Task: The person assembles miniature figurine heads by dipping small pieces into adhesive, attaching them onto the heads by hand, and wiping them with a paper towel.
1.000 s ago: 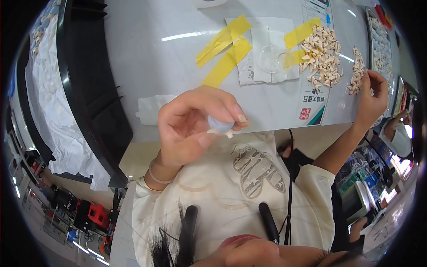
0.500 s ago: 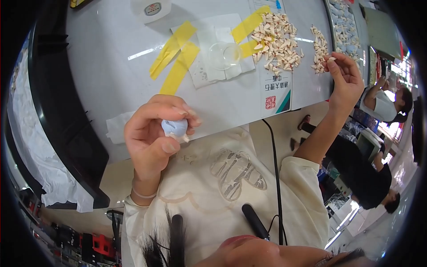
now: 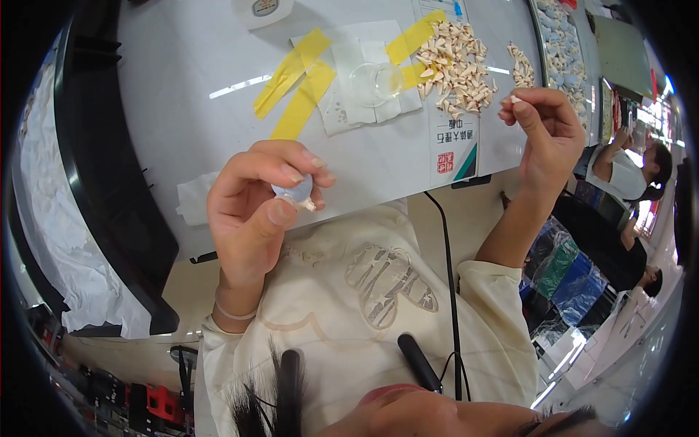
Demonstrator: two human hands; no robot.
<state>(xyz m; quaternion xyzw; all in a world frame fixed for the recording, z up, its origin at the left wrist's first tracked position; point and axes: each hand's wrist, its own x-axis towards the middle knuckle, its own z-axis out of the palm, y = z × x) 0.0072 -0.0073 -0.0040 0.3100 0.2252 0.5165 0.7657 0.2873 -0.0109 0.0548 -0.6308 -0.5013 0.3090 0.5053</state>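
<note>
Left hand [image 3: 251,204]: fingers part-curled, closed round a pale-blue ball [image 3: 294,191] with cream tip, above table's near edge. Right hand [image 3: 546,131]: thumb and forefinger pinched on a small cream piece [image 3: 515,100], just beside the smaller pile [image 3: 520,67]. Larger pointed-piece pile [image 3: 455,69] near; beyond, clear round dish [image 3: 375,84] on white paper [image 3: 338,109].

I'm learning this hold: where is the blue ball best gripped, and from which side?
Probably by the round sides of the blue ball, from picture left, as the left hand does: a pale piece juts out lower right, so leave that side free.
</note>
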